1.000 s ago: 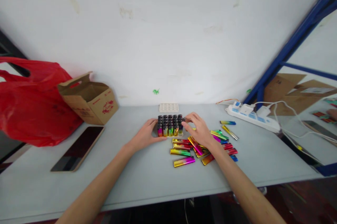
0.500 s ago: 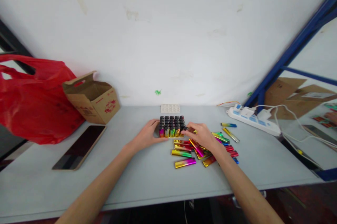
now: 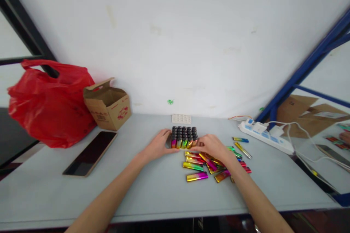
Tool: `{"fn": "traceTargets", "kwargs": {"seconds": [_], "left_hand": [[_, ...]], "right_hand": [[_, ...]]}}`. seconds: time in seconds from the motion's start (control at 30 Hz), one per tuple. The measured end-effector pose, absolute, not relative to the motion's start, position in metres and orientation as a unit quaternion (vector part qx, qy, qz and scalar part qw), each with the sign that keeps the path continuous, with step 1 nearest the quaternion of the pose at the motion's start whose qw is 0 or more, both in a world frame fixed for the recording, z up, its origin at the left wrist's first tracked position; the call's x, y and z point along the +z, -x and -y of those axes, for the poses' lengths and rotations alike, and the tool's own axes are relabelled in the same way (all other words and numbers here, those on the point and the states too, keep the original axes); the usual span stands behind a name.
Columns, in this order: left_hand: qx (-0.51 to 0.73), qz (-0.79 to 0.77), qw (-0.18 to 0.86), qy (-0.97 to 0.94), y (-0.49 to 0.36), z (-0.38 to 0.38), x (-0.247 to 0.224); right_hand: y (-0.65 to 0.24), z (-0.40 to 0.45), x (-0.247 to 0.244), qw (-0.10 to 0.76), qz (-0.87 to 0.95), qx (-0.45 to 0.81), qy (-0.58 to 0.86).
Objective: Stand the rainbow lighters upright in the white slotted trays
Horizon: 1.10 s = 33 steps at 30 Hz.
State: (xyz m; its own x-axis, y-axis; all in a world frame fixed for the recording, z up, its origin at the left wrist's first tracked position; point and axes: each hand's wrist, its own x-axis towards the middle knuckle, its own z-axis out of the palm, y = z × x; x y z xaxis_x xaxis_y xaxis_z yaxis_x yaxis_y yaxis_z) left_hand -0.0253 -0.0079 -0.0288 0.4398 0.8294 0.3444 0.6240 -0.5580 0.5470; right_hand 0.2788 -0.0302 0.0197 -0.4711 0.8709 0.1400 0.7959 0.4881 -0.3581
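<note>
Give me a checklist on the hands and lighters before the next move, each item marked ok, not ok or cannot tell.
1. Upright lighters standing in rows, black tops up: ok.
2. Left hand at the left side of the rows: ok.
3. Right hand at the right side of the rows: ok.
4. Right hand free of any single lighter: cannot tell; the hand hides what it may hold.
5. Loose lighters clear of the right forearm in view: not ok; the forearm passes across part of the pile.
6. White dimpled pad apart from the upright lighters: ok; it lies behind them, near the wall.
</note>
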Motion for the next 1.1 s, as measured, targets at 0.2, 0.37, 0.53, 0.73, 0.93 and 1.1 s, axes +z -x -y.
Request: {"fn": "traceTargets", "kwargs": {"seconds": [0.2, 0.37, 0.53, 0.73, 0.93, 1.1], "left_hand": [[0.309, -0.434, 0.164, -0.830, 0.024, 0.007, -0.027], [0.313, -0.427, 0.145, -0.836, 0.026, 0.005, -0.027], [0.314, -0.423, 0.127, -0.840, 0.028, 0.003, -0.025], [0.300, -0.443, 0.108, -0.838, 0.034, -0.002, -0.026], [0.305, -0.483, 0.104, -0.814, 0.032, -0.022, -0.034], [0.289, -0.513, 0.105, -0.801, 0.009, -0.059, -0.035]], "right_hand": [[-0.267, -0.008, 0.045, 0.379, 0.791, 0.111, 0.467], [-0.237, -0.083, 0.040, 0.191, 0.875, 0.079, 0.438], [-0.248, -0.095, 0.011, 0.126, 0.852, 0.064, 0.503], [-0.327, -0.043, 0.026, 0.223, 0.830, 0.064, 0.507], [-0.351, 0.045, 0.048, 0.296, 0.819, 0.069, 0.487], [-0.314, 0.068, 0.044, 0.244, 0.842, 0.061, 0.478]]}}
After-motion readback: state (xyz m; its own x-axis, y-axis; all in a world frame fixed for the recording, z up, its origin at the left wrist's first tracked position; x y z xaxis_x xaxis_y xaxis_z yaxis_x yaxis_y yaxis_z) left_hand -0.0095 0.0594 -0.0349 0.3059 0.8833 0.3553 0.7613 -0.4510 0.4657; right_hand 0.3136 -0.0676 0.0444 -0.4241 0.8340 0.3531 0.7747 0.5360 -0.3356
